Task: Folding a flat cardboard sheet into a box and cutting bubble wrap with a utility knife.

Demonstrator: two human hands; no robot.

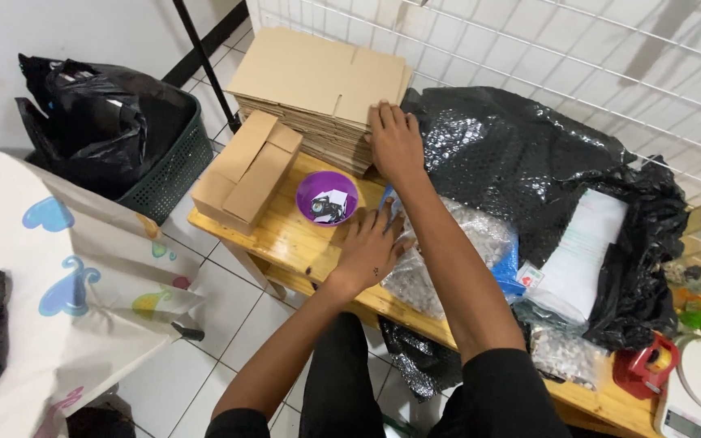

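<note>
Cardboard stack [318, 81] under flat, open right hand [395, 142]; left hand [369, 247] spread on bubble-wrapped parcel [448, 251].

Flat cardboard boxes [318, 77] stacked rear-left; white padded mailer [582, 255] on black wrap, right.

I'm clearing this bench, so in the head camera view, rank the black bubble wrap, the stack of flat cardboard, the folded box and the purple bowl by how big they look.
1. black bubble wrap
2. stack of flat cardboard, which lies farther from the camera, so it may be nearer in size than it looks
3. folded box
4. purple bowl
</note>
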